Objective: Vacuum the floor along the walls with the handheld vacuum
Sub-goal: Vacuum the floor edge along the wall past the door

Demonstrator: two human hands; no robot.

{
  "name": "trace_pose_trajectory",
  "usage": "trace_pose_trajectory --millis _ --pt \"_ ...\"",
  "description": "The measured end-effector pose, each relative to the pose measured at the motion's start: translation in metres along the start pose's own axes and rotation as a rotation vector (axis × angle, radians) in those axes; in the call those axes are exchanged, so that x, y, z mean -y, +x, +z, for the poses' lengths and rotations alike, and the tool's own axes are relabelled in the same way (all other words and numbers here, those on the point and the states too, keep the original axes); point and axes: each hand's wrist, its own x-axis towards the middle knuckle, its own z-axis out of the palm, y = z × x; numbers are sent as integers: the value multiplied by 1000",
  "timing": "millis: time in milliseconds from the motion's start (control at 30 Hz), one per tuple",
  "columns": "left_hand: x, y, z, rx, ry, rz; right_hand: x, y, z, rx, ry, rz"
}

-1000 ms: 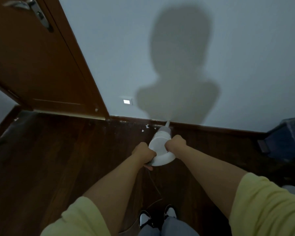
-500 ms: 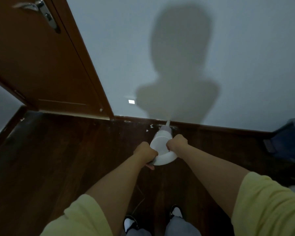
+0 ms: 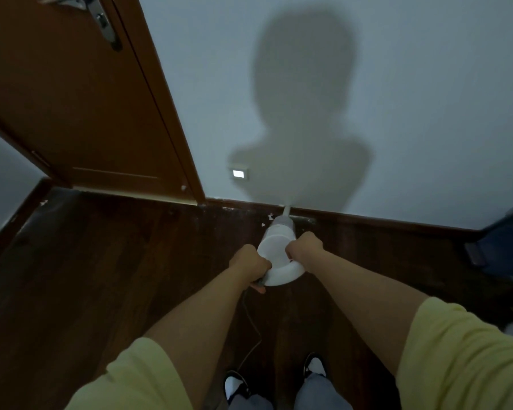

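Note:
A white handheld vacuum point(image 3: 276, 247) points away from me, its narrow nozzle point(image 3: 286, 211) touching the dark skirting board point(image 3: 367, 218) where the dark wooden floor point(image 3: 116, 261) meets the pale wall point(image 3: 412, 99). My left hand point(image 3: 249, 263) grips the rear handle on the left side. My right hand point(image 3: 304, 247) grips the vacuum's body on the right. A thin cord point(image 3: 251, 329) trails from the handle down toward my feet. Small white specks point(image 3: 268, 218) lie on the floor just left of the nozzle.
A brown wooden door point(image 3: 71, 99) with a metal handle point(image 3: 101, 22) stands at the left, its frame meeting the skirting. A small lit wall plate point(image 3: 238, 173) sits low on the wall. A dark blue bin point(image 3: 504, 241) is at the right. My shoes point(image 3: 234, 386) are below.
The view has shifted slightly, so the door and wall plate sit further right in frame. The vacuum and both hands stay at the same spot by the skirting, and my feet have shifted.

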Motion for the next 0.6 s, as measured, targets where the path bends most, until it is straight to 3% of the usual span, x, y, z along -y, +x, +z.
trace_pose_trajectory --millis 600 --pt "21 -6 -18 -51 -39 -19 14 -10 23 27 -12 -45"
